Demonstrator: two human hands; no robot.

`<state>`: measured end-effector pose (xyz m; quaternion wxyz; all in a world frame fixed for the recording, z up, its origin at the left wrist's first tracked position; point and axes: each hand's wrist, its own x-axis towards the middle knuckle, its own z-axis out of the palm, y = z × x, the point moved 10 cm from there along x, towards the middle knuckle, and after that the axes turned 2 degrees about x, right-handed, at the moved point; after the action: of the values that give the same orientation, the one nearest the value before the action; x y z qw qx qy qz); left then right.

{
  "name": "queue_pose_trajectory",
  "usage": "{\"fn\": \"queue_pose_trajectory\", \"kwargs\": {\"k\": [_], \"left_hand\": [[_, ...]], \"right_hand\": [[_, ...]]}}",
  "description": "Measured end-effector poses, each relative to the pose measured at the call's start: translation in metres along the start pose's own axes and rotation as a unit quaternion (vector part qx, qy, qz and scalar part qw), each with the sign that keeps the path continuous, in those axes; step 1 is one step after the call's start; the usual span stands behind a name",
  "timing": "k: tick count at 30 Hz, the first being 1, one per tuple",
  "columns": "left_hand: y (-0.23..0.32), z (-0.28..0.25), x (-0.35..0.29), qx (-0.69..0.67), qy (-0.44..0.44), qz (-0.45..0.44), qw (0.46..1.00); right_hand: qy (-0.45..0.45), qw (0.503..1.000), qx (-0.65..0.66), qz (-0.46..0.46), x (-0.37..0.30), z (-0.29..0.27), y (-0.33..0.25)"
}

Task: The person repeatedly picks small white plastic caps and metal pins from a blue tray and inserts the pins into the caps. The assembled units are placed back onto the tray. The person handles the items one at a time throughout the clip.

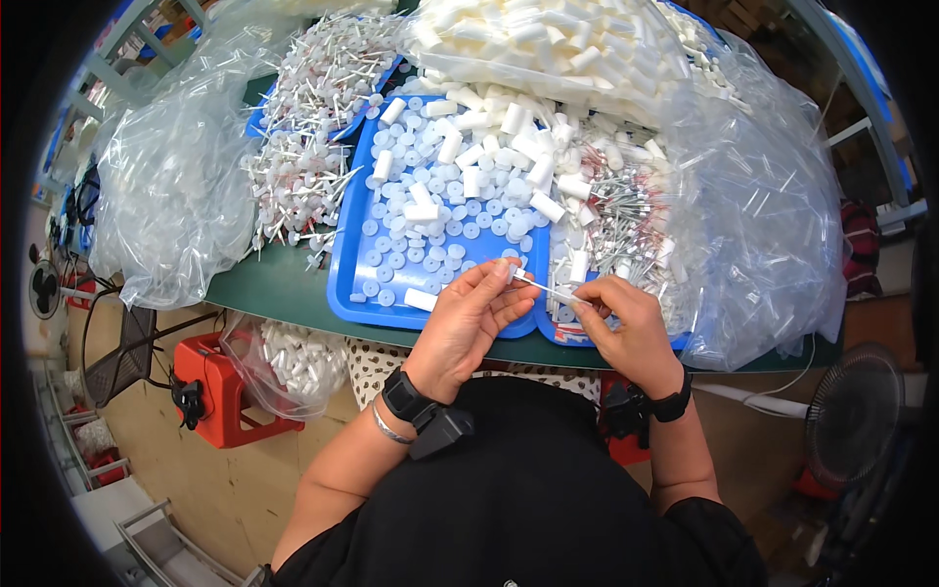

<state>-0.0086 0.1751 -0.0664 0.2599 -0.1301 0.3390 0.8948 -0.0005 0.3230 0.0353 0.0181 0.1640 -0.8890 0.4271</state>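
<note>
Over the front edge of a blue tray (344, 256), my left hand (458, 328) pinches one end of a thin white stick (538, 285), where a small pale disc seems to sit at the fingertips. The other end is pinched between thumb and finger of my right hand (634, 328), so the stick spans the gap between both hands. Translucent round discs (395, 259) with centre holes lie scattered in the tray, mixed with white foam-like cylinders (423, 212). Beyond my right hand, thin metal pins (636, 201), some reddish, lie heaped with more cylinders.
A large clear bag of white cylinders (558, 44) rests at the back. Sticks with discs (298, 186) are piled at the left. Crumpled plastic bags (171, 186) cover both table ends. Below stand a red stool (210, 391) and, at the right, a fan (853, 416).
</note>
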Motion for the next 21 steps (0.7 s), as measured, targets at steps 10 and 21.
{"fn": "queue_pose_trajectory", "kwargs": {"k": [10, 21], "left_hand": [[0.000, -0.006, -0.001, -0.012, 0.013, 0.003, 1.000], [0.000, -0.011, 0.001, -0.026, 0.009, 0.006, 1.000]], "right_hand": [[0.015, 0.999, -0.035, -0.015, 0.002, 0.001, -0.006], [0.082, 0.980, -0.082, -0.159, 0.005, -0.003, -0.033]]}}
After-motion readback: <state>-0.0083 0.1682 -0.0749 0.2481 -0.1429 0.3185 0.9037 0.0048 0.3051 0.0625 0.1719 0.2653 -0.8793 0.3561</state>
